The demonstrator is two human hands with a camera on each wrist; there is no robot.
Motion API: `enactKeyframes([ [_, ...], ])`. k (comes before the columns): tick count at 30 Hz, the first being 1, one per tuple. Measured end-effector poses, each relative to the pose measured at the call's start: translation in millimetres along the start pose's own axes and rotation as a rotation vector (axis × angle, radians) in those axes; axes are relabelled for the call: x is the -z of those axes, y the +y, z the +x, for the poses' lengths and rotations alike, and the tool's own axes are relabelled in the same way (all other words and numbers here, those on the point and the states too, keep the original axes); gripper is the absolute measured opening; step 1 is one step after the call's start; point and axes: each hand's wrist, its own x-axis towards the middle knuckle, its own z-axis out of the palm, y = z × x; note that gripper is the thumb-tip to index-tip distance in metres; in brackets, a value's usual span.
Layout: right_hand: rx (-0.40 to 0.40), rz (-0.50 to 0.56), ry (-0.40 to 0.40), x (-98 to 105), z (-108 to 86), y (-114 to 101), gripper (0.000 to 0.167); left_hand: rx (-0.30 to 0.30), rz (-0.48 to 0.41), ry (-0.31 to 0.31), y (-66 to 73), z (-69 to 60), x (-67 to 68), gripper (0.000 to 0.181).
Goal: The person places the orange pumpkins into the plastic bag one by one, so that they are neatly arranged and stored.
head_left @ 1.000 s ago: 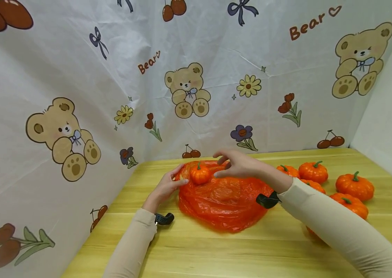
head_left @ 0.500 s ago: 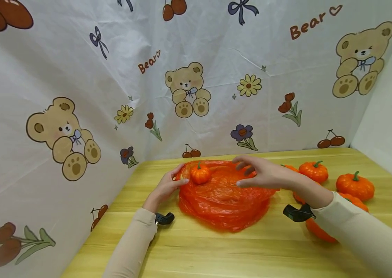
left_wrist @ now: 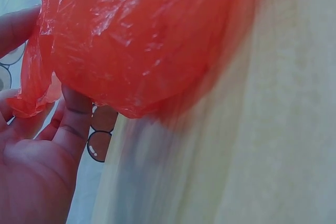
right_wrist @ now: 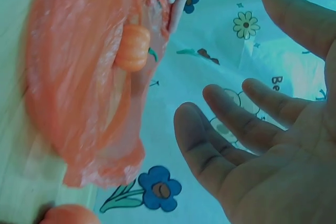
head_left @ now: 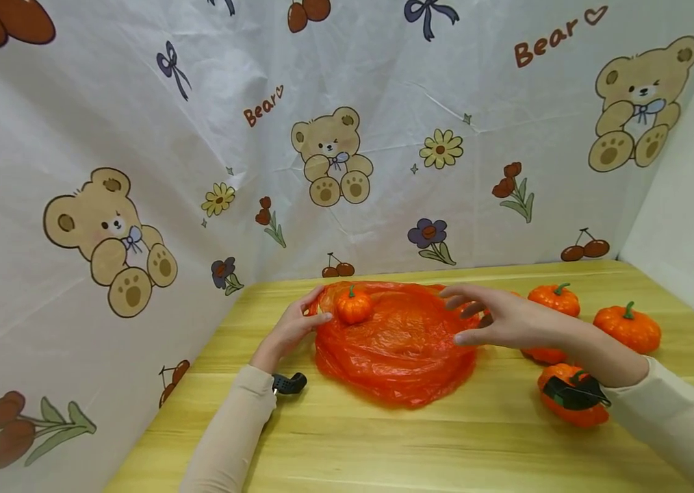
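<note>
A red plastic bag (head_left: 399, 349) lies on the table with its mouth spread open, and one small orange pumpkin (head_left: 353, 308) sits inside at its left. My left hand (head_left: 290, 330) grips the bag's left rim, thumb on one side and fingers on the other; the left wrist view shows the film of the bag (left_wrist: 136, 40) between thumb and fingers of the hand (left_wrist: 42, 166). Over the bag's right edge is my right hand (head_left: 507, 320), fingers spread and slightly bent. Nothing is in that hand (right_wrist: 283, 150) in the right wrist view.
To the right of the bag stand several orange pumpkins, one at the far right (head_left: 627, 330), one at the back (head_left: 553, 301) and one nearer the front (head_left: 587, 415), partly behind the right wrist's camera. A printed cloth (head_left: 384, 82) hangs behind the wooden table (head_left: 384, 452).
My right hand has moved right, from beside the pumpkin in the bag to the bag's right edge, still empty. My left hand has kept its place at the rim.
</note>
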Motion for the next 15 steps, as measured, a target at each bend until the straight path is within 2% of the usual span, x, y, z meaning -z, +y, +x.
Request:
enactKeyframes([
  [15, 0.074, -0.015, 0.01, 17, -48.3, 33, 0.062, 0.004, 0.017, 0.01, -0.5, 0.8, -0.7, 0.084],
])
